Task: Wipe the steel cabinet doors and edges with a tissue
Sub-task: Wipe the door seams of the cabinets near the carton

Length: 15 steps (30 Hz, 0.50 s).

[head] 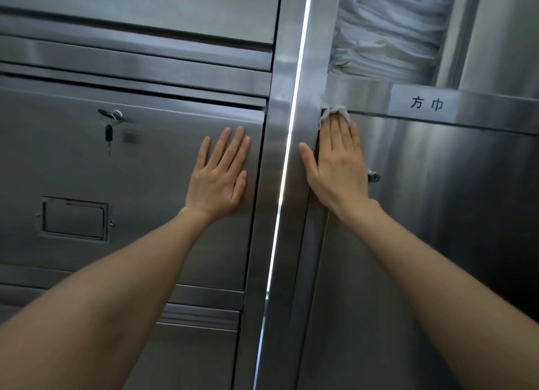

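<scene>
White tissue (pixel 335 112) lies pressed beneath the right hand's (pixel 338 168) fingertips.

the light is soft, cool and fairly dim, with no hard shadows; the steel doors (pixel 122 162) read grey, in broad hazy sheens. one thin white strip of glare (pixel 287 144) runs top to bottom along the post between the cabinets and is blown out. the right door (pixel 437 200) carries pale vertical streaks of reflection and falls off to near black at its right edge. straight lines bow outward toward the frame edges. a smudged blur patch (pixel 131 139) sits beside the hanging key (pixel 108 136). the picture is slightly soft overall, the label (pixel 427 103) readable.
</scene>
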Motion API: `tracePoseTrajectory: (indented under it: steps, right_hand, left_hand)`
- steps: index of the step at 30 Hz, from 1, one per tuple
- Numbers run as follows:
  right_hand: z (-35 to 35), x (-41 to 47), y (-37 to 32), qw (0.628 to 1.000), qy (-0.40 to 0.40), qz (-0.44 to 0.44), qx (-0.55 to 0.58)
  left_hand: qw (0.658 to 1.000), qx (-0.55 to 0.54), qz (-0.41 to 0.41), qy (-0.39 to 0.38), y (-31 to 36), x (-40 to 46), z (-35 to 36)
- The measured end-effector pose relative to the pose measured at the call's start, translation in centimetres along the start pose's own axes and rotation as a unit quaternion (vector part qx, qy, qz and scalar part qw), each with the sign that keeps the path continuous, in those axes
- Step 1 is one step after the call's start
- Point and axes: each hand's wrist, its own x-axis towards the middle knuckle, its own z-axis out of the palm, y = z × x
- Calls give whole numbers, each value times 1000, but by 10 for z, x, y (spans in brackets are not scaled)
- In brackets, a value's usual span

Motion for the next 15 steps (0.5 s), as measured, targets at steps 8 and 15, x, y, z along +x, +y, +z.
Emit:
tracePoseTrajectory:
  steps: [8, 15]
  right_hand:
    - [15, -94, -10, 999, -46, -28, -1]
    - [6, -23, -12, 1000, -13, 17, 21]
  left_hand:
    - [1000, -2, -2, 6, -2, 0, 0]
    - [1000, 0, 4, 11, -2, 0, -2]
